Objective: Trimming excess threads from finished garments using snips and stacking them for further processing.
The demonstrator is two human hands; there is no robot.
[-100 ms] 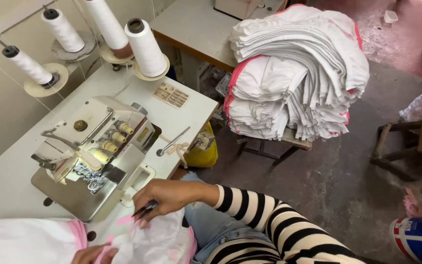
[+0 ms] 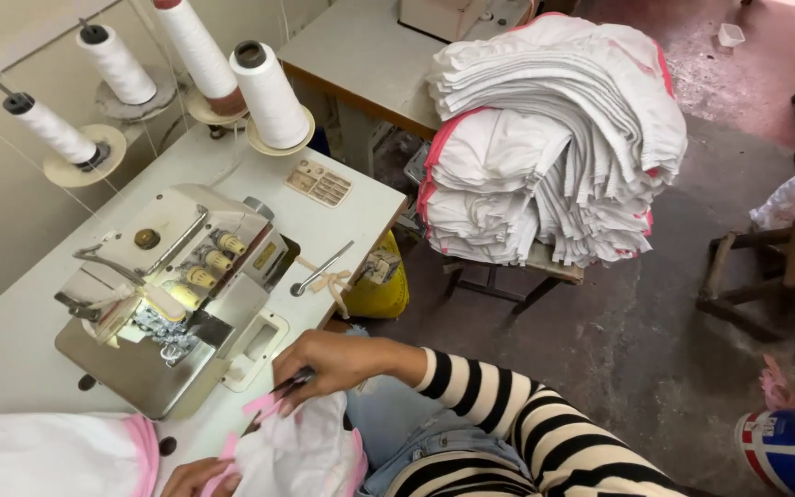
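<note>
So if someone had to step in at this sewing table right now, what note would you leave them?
Right hand: holds small snips, tips at the pink trim of the white cloth.
Left hand: at the bottom edge, gripping the same cloth; mostly out of view.
Cloth lies at the table edge in front of the overlock machine, not under its foot.
Thread cones stand behind the machine.
A tall stack of folded white pieces sits on a stool to the right.
Trimming looks under way; whether a cut is made, I cannot tell.

Stained concrete floor (image 2: pixel 674 304), pale wall (image 2: pixel 11 46), white worktable (image 2: pixel 11 340), wooden stool (image 2: pixel 747 276)
</note>
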